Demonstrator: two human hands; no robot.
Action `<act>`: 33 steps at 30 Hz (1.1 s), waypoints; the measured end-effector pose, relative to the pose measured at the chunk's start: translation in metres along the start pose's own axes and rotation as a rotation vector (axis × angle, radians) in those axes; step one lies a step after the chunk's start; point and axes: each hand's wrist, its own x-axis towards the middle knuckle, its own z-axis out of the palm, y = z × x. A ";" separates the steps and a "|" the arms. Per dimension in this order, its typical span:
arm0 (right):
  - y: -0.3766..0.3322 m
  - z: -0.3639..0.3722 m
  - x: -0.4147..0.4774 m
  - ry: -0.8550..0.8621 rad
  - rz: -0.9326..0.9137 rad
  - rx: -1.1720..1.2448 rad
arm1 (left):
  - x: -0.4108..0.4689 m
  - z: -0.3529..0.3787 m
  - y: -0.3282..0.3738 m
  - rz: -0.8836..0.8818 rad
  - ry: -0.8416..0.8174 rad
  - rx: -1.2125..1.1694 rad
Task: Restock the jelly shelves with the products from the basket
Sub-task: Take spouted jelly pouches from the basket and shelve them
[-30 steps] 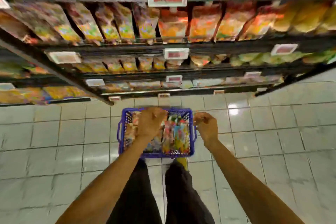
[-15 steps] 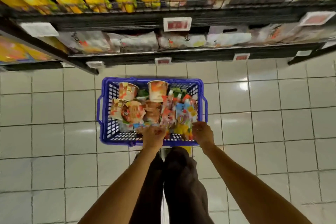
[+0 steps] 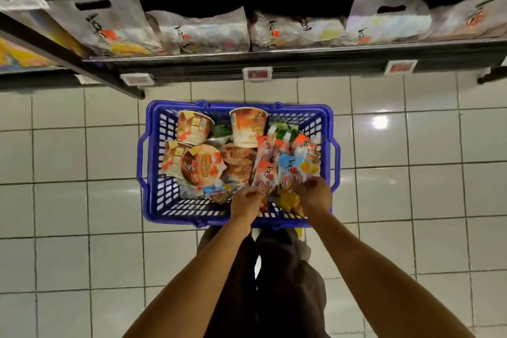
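Reaching into the near right corner of the blue basket [image 3: 157, 151], the left hand [image 3: 245, 202] pinches the near end of a red pouch [image 3: 265, 173] with curled fingers. The right hand [image 3: 315, 195] has its fingers closed on the near end of a blue-and-yellow pouch [image 3: 291, 173] just beside it. The basket sits on the tiled floor [image 3: 82, 200] near the low shelf [image 3: 301, 62] of bagged goods [image 3: 197, 33], with printed cups [image 3: 193, 127] in its far and left parts.
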 end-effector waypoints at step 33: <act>-0.128 -0.155 -0.150 -0.467 -0.169 0.778 | -0.205 -0.078 0.187 0.373 0.149 -0.332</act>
